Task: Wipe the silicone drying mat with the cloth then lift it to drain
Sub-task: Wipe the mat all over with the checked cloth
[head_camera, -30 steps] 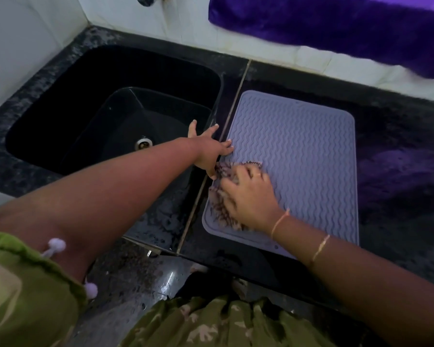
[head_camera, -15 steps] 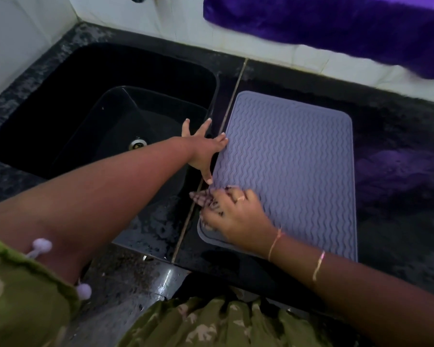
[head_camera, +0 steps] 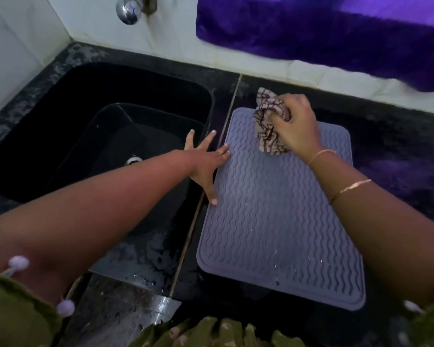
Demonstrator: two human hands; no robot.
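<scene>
One mat [head_camera: 281, 221], flat on the counter [head_camera: 398, 151], just right of the sink [head_camera: 48, 78]. Small bright specks show on its near half, likely water drops, but I cannot confirm that.

Left hand [head_camera: 206, 164]: fingers straight and spread wide, holding nothing. The thumb and two fingertips rest on the mat's left edge and the other fingers reach over the sink side. Judged to be pinning the mat.

Right hand [head_camera: 295, 126]: fingers curled round the bunched striped cloth [head_camera: 267, 126], pressing it on the mat's far left part. Some cloth overhangs the far edge.

Change: one second ago, and half a second ago, the cloth was at the mat's near left corner. It is now at the far end. The left hand has kept its place on the left edge, and the mat has not shifted.

Meaning: one stroke up the left side, near to far, looks done. The right half probably remains to be wiped. The wiping step is in hand and the lift has not begun.

Beyond: tap [head_camera: 129, 10] above the sink, and purple fabric [head_camera: 311, 28] along the wall.
</scene>
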